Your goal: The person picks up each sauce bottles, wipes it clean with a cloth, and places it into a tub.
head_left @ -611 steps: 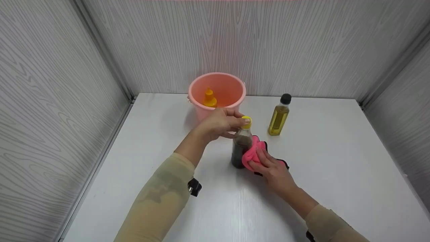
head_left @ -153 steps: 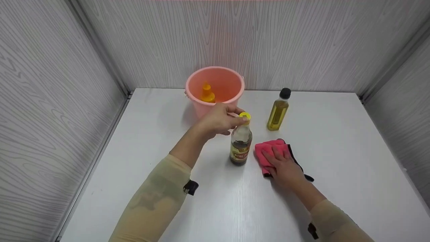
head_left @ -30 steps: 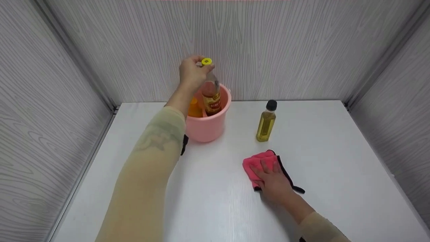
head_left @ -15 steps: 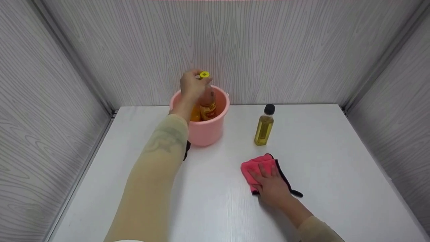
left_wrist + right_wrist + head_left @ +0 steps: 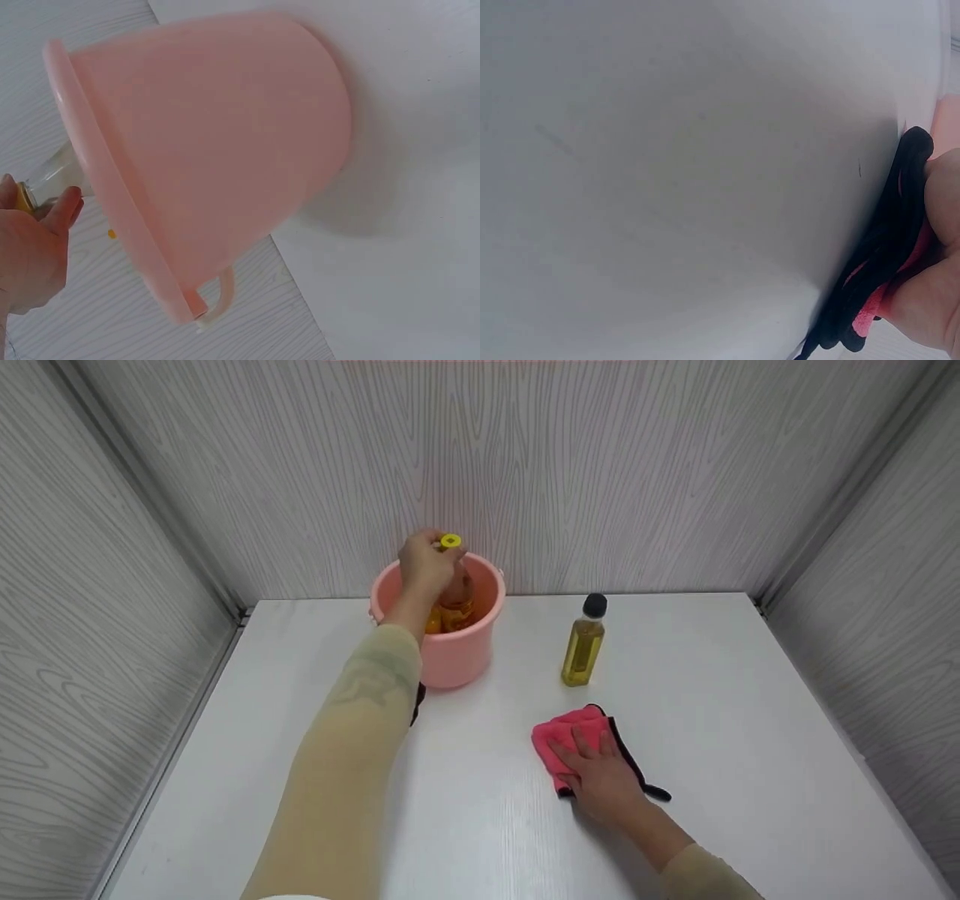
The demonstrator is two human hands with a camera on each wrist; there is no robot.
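My left hand grips the neck of a brown sauce bottle just under its yellow cap, and the bottle stands low inside the pink bucket at the back of the white table. An orange bottle stands in the bucket beside it. In the left wrist view the left hand pinches the bottle's clear neck above the bucket's rim. My right hand lies flat on a pink cloth with a black edge, which also shows in the right wrist view as the cloth.
An oil bottle with a black cap stands upright between the bucket and the cloth. Grey wood-grain walls close the table in on the left, back and right.
Over the last second my left hand has lowered the sauce bottle from above the bucket's rim down into the bucket. The right hand stays on the cloth.
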